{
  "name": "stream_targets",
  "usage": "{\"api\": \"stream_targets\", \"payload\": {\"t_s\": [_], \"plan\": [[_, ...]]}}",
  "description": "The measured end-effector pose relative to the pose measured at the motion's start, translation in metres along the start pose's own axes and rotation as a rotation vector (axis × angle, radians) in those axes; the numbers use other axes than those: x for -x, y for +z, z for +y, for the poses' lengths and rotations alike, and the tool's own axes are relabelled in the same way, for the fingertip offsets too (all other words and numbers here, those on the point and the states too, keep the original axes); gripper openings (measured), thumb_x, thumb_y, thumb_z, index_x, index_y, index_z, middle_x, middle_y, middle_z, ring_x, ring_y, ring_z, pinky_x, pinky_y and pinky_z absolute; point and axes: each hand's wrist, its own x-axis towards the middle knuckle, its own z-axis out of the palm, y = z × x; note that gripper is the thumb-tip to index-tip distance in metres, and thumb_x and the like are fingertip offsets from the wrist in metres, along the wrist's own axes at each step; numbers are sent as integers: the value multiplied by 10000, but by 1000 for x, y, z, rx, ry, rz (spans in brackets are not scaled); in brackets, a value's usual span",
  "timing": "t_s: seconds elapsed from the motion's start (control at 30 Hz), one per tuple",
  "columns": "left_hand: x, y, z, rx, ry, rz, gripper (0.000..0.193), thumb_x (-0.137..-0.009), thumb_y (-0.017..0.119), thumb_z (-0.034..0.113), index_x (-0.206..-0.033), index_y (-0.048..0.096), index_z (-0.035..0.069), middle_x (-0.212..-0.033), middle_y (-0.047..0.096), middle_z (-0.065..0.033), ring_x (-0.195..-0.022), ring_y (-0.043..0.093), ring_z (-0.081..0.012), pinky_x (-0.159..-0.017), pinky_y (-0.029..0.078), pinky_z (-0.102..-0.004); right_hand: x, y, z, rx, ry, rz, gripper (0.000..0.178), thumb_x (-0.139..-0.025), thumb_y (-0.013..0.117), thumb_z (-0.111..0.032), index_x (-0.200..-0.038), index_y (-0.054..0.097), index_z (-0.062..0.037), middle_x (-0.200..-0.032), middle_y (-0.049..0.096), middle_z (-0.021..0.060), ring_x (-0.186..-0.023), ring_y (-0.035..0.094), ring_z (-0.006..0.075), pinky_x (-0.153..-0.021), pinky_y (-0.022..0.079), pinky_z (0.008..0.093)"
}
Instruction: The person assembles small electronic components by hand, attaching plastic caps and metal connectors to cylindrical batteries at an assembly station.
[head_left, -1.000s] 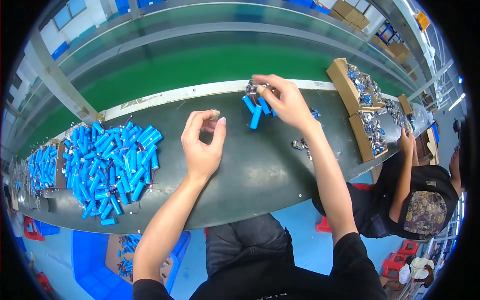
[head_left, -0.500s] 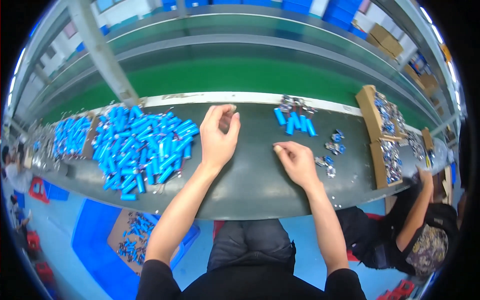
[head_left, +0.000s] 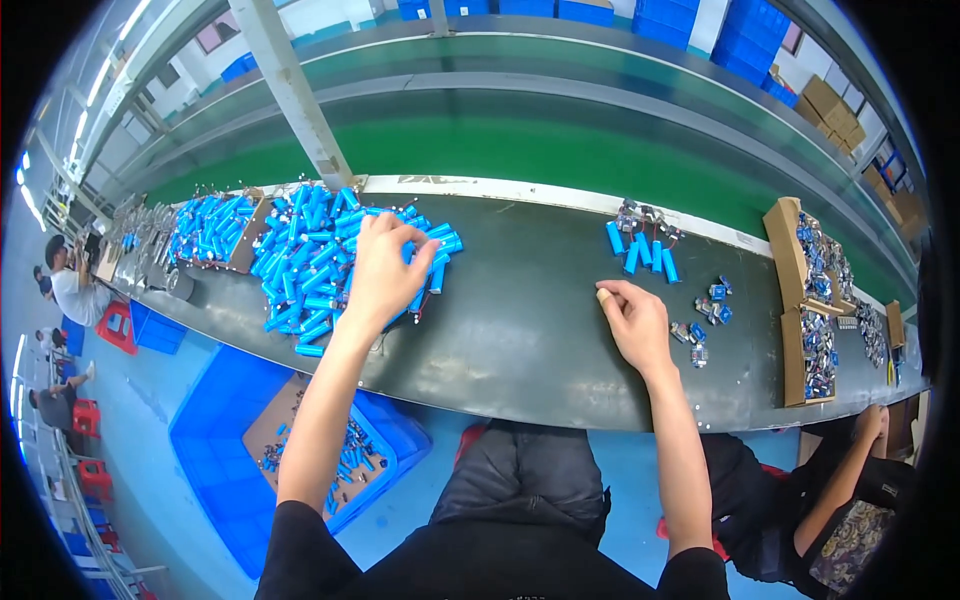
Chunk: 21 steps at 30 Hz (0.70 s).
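A large heap of blue cylindrical battery cells [head_left: 310, 250], some with thin wires, lies on the left of the dark worktop. My left hand [head_left: 385, 275] is over the heap's right side, fingers curled downward and thumb apart, with nothing visible in it. My right hand [head_left: 640, 325] hovers over the worktop, thumb and forefinger together; whether something small is between them cannot be made out. A pale covering is on its thumb tip. Beyond it is a small group of blue cells with wired silver parts [head_left: 645, 245]. Small blue-and-silver parts [head_left: 713, 300] lie to its right.
Cardboard boxes [head_left: 793, 350] of small metal parts stand at the right; a co-worker's arm [head_left: 845, 480] is near them. Behind the dark worktop [head_left: 520, 330] runs a green conveyor [head_left: 520, 150]. A blue bin [head_left: 215, 430] with cells sits below left, and a post [head_left: 295, 90] rises behind the heap.
My left hand has gone from the bare worktop onto the right side of the cell heap. My right hand stays near the small parts. The whole view has shifted, with the scene moving rightward.
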Motion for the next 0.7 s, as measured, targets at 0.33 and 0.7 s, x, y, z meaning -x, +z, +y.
{"api": "stream_targets", "payload": {"t_s": [0.33,0.7], "plan": [[-3,10,-1,205,-21,47,78,-837,653,84,-843,618,14,-914,589,-133,-953,533,-320,-853,428,-392,2,0,3,-59,-4,10,193,-874,642,-147,-994,705,-11,-681,627,80,-567,523,132,-559,428,286],[-7,-17,75,1029,-172,-107,129,-1005,516,152,-993,545,27,-932,680,-101,-981,634,-161,-899,461,-294,7,-19,-51,-409,-85,96,141,-901,645,-75,-1012,697,-7,-844,550,-16,-653,459,37,-578,370,204]]}}
